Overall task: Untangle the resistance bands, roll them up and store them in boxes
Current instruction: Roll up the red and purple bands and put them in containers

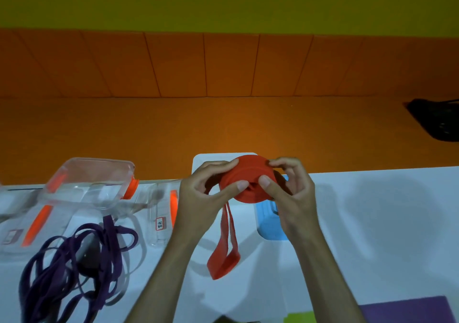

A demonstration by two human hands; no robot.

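Above white table [372, 223], my left hand [198, 193] and right hand [290, 193] both pinch red resistance band [246, 181], mostly coiled, loose tail hanging. Tangled purple bands [74, 268] lie left, beside clear boxes [92, 181].

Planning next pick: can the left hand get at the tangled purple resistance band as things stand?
Probably, once freed: the tangled purple resistance band lies uncovered on the white table left of the left hand. But that hand pinches the rolled red resistance band.

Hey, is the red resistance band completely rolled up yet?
No, a loose length of the red band hangs down below the rolled part that the left hand and right hand pinch.
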